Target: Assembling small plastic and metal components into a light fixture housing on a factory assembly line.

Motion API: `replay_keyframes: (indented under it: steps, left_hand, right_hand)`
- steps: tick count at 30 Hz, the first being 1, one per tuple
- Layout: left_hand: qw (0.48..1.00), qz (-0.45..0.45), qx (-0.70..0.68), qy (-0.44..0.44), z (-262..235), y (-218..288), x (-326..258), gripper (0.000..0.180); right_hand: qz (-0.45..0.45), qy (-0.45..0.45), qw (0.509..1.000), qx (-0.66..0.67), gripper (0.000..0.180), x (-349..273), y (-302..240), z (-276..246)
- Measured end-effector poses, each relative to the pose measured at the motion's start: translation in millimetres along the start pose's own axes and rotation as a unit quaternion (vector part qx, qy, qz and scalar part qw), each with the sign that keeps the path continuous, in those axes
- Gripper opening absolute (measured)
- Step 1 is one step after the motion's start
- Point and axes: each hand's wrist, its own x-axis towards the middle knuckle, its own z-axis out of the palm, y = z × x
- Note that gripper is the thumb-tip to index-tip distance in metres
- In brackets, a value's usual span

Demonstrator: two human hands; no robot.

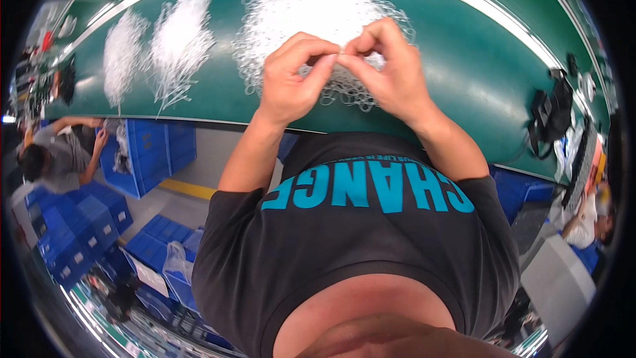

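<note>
My left hand and my right hand meet fingertip to fingertip over a big heap of small clear plastic rings on the green table. Both hands pinch one small clear plastic piece between thumbs and forefingers; its shape is too small to tell. Two narrower bundles of white plastic strips lie to the left: one near the heap, another further left.
Blue crates stand on the floor at the left, beside a seated person. More blue crates are stacked lower left. A black object sits at the table's right edge, near another person.
</note>
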Motion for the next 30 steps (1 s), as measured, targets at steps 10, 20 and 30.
replay_keyframes:
  steps: [10, 20, 30]
  left_hand:
    - [0.919, -0.106, 0.309, 0.219, -107, -52, 2, 0.012]
    - [0.822, -0.166, 0.532, 0.114, -134, -72, 1, 0.010]
    - [0.905, -0.089, 0.374, 0.183, -134, -65, 13, 0.007]
  right_hand:
    - [0.057, 0.109, 0.991, -0.044, 0.017, -6, 33, -31]
    - [0.089, 0.139, 0.986, -0.004, 0.014, -25, 49, -28]
    - [0.067, 0.124, 0.990, -0.019, 0.012, -19, 42, -27]
